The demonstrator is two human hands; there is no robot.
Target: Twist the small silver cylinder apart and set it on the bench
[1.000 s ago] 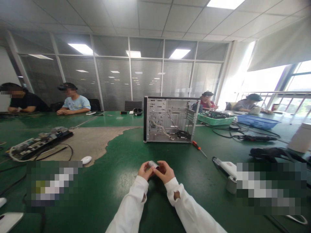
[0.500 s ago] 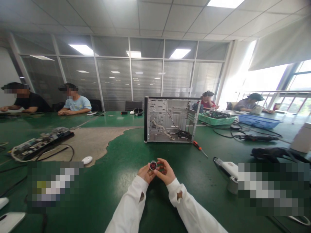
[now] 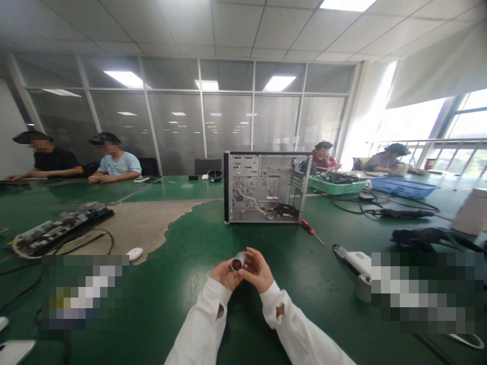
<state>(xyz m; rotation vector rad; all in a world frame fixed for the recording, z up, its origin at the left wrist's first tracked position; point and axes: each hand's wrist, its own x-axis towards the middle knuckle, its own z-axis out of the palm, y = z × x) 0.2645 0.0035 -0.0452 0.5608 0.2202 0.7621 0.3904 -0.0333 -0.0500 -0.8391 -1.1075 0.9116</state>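
A small round, pale-walled container [image 3: 241,257] is held between my two hands above the green table, its open-looking round end tilted toward me. Dark and reddish contents show in that end, too small to make out. My left hand [image 3: 225,275] supports it from the left and below. Around its right side curl the fingers of my right hand [image 3: 259,272], with the thumb near the lower rim. Beyond my hands stands an opened computer case [image 3: 266,187], its bare metal inside and some cables facing me. An orange-handled screwdriver [image 3: 309,228] lies by the case's lower right corner.
Left on the table [image 3: 198,238] sit a circuit assembly [image 3: 68,228] with cables and a white mouse [image 3: 134,254]. To the right are a green basket [image 3: 337,186], a blue basket [image 3: 405,187], a tape roll [image 3: 363,290] and black straps [image 3: 426,237]. Several people sit along the far side.
The container has tilted, so more of its pale side now shows, and its round end has shifted slightly left and down. My hands stay around it. The view has moved a little.
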